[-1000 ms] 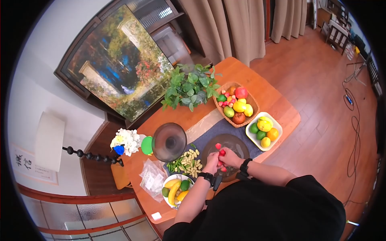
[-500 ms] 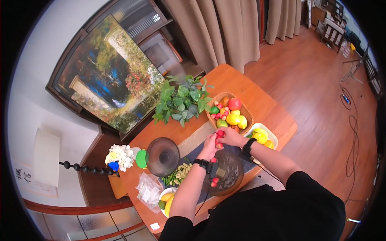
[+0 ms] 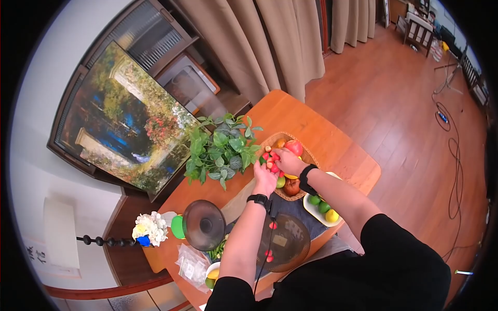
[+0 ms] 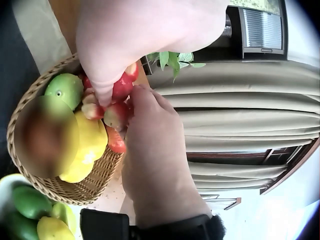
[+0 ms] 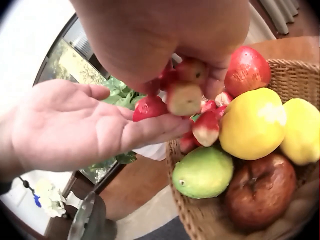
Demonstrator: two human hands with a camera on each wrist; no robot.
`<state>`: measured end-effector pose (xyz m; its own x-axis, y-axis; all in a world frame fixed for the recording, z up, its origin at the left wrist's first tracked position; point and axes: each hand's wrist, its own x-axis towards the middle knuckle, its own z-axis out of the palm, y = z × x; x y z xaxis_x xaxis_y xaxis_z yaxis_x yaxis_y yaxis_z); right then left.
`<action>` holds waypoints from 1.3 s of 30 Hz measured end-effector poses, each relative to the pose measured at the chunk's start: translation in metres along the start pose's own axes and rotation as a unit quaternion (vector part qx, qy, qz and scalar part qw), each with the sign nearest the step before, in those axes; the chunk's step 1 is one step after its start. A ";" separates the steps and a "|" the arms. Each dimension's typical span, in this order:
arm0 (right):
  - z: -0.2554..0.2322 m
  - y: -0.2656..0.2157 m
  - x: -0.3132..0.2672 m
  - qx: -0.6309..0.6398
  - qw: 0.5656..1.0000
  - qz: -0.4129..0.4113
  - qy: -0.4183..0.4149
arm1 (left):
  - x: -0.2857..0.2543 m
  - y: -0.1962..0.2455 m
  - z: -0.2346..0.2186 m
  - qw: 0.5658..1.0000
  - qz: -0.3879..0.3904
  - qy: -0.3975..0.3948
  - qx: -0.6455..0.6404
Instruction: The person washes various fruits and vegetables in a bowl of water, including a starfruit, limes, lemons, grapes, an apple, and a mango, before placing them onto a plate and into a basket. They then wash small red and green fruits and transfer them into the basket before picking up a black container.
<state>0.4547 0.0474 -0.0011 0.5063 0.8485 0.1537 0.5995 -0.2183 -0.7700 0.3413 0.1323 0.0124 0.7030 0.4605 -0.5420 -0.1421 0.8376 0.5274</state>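
Head view: left hand (image 3: 265, 182) open, right hand (image 3: 290, 163) gripping radishes (image 3: 270, 166) at wicker basket's (image 3: 308, 154) ten o'clock; I judge loading nearly done, plate (image 3: 296, 234) stragglers (image 3: 273, 225) left at eight and eleven.

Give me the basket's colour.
The basket is light brown, best seen in the left wrist view.

Past the basket (image 3: 314, 159) from the right hand (image 3: 289, 161), the desk (image 3: 298, 116) lies open; the plant (image 3: 220, 150) crowds the left hand (image 3: 265, 180).
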 end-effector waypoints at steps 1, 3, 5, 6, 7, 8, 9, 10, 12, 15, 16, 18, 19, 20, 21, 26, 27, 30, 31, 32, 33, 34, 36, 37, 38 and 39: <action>0.000 0.002 0.000 0.001 1.000 0.001 0.000 | 0.002 -0.001 0.000 1.000 -0.001 0.001 0.001; -0.003 0.003 -0.001 0.031 0.999 -0.014 0.007 | 0.003 -0.002 0.000 0.993 0.034 0.110 -0.003; -0.011 0.003 -0.001 0.081 0.997 0.018 -0.005 | -0.001 0.000 -0.002 0.993 0.036 0.112 0.006; -0.016 0.002 -0.001 0.131 0.990 0.049 -0.017 | -0.002 0.000 -0.008 0.993 0.037 0.114 0.014; -0.020 0.002 -0.005 0.132 0.990 0.050 -0.020 | -0.004 -0.001 -0.015 0.992 0.036 0.117 0.013; -0.024 0.001 -0.011 0.108 0.993 0.028 0.028 | -0.009 -0.002 -0.025 0.997 0.045 0.065 0.018; -0.029 0.000 -0.017 0.085 0.993 0.005 0.077 | -0.014 -0.003 -0.035 0.998 0.054 0.012 0.023; -0.035 -0.006 -0.029 0.135 0.986 0.017 0.094 | -0.028 -0.001 -0.041 0.996 0.061 -0.010 0.060; -0.050 -0.028 -0.068 0.116 0.986 0.002 0.121 | -0.067 0.003 -0.057 0.988 0.077 -0.033 0.130; -0.051 -0.061 -0.140 0.125 0.990 0.056 -0.031 | -0.132 -0.004 -0.103 0.973 0.090 -0.014 0.213; -0.046 -0.068 -0.161 0.095 0.988 0.035 -0.119 | -0.151 -0.014 -0.133 0.930 0.105 0.027 0.352; -0.018 -0.072 -0.191 0.075 0.978 -0.009 -0.193 | -0.179 -0.036 -0.188 0.825 0.158 0.073 0.537; -0.003 -0.073 -0.202 0.045 0.964 -0.062 -0.254 | -0.197 -0.045 -0.202 0.825 0.155 0.082 0.538; 0.015 -0.071 -0.209 0.012 0.960 -0.100 -0.262 | -0.210 -0.052 -0.212 0.760 0.170 0.093 0.621; 0.032 -0.071 -0.211 0.014 0.959 -0.103 -0.264 | -0.220 -0.059 -0.218 0.687 0.180 0.102 0.696; 0.103 -0.094 -0.206 -0.210 0.939 -0.134 -0.239 | -0.260 -0.088 -0.188 0.565 0.231 0.026 0.792; 0.114 -0.095 -0.210 -0.294 0.915 -0.127 -0.245 | -0.270 -0.092 -0.177 0.533 0.191 0.015 0.824; 0.118 -0.096 -0.228 -0.303 0.911 -0.133 -0.247 | -0.279 -0.103 -0.178 0.470 0.135 -0.022 0.872; 0.117 -0.097 -0.232 -0.290 0.909 -0.119 -0.274 | -0.280 -0.106 -0.182 0.438 0.115 -0.048 0.890; 0.116 -0.097 -0.237 -0.294 0.909 -0.121 -0.270 | -0.278 -0.111 -0.189 0.428 0.140 -0.053 0.891; 0.113 -0.097 -0.242 -0.263 0.917 -0.099 -0.283 | -0.277 -0.111 -0.193 0.427 0.145 -0.053 0.891; 0.110 -0.097 -0.250 -0.232 0.923 -0.076 -0.296 | -0.275 -0.112 -0.197 0.423 0.152 -0.065 0.891; 0.107 -0.095 -0.261 -0.165 0.939 -0.037 -0.299 | -0.273 -0.112 -0.201 0.417 0.167 -0.082 0.890; 0.105 -0.093 -0.265 -0.169 0.940 -0.036 -0.295 | -0.273 -0.110 -0.203 0.416 0.157 -0.083 0.892; 0.104 -0.090 -0.271 -0.147 0.948 -0.007 -0.282 | -0.275 -0.109 -0.206 0.416 0.145 -0.083 0.894; 0.101 -0.092 -0.275 -0.125 0.955 0.020 -0.270 | -0.279 -0.105 -0.203 0.415 0.147 -0.085 0.894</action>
<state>0.1977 -0.1171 -0.0354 0.1800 0.9469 -0.2665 0.7492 -0.3075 -0.5867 0.0183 -0.0243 -0.0241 0.8990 0.3111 -0.3084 0.3982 -0.8738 0.2792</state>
